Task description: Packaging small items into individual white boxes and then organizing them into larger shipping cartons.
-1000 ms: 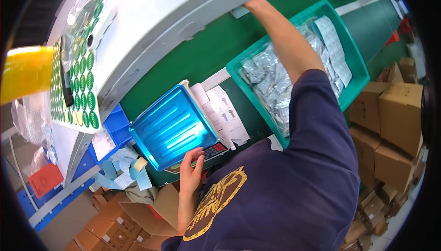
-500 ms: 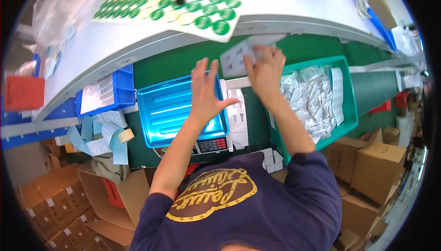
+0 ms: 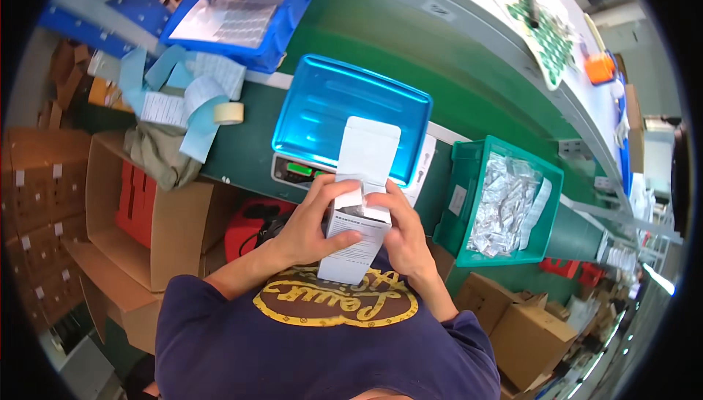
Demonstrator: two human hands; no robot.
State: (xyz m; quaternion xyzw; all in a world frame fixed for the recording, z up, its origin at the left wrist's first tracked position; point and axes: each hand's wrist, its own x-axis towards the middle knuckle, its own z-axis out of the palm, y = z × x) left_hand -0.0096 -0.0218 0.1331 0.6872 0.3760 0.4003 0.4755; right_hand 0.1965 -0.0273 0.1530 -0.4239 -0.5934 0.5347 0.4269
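Observation:
A small white printed carton (image 3: 356, 242) stands in front of my chest, its long lid flap (image 3: 368, 149) raised toward the scale. My left hand (image 3: 320, 220) wraps the carton's left side, with the thumb lying across its printed front. At its right side my right hand (image 3: 399, 228) grips the upper edge, the index finger at the carton's mouth. Between my fingers the short side flaps show; what lies inside is hard to make out. Just beyond is a weighing scale with a shiny blue tray (image 3: 315, 107), partly covered by the raised flap.
To the right, a green bin (image 3: 458, 198) holds several clear packets (image 3: 505, 206). Blue label strips and a tape roll (image 3: 228, 113) lie left of the scale, below a blue bin (image 3: 274, 52). An open cardboard box (image 3: 117, 217) stands at lower left; a shelf edge (image 3: 469, 23) crosses the back.
My left hand, spread above the scale tray before, now holds the carton. My right hand has come back from the shelf with the white printed item to my chest. The view has turned.

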